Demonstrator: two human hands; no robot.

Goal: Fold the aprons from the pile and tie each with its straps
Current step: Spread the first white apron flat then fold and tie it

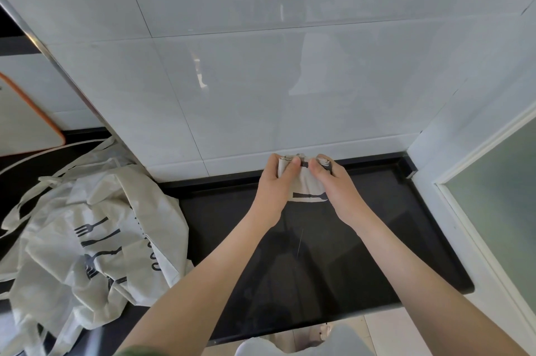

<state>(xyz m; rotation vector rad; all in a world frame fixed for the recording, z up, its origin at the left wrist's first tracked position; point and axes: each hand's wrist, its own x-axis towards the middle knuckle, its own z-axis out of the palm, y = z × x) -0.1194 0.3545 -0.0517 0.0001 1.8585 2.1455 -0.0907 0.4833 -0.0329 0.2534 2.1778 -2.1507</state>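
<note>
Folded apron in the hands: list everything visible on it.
The folded apron is a small compact bundle of off-white cloth with dark print: a knife-like shape along its near edge and a dark band between the thumbs. The left hand and right hand grip its two sides, thumbs on top. It is at the far edge of the black counter, close to the tiled wall; whether it rests on the counter cannot be told.
</note>
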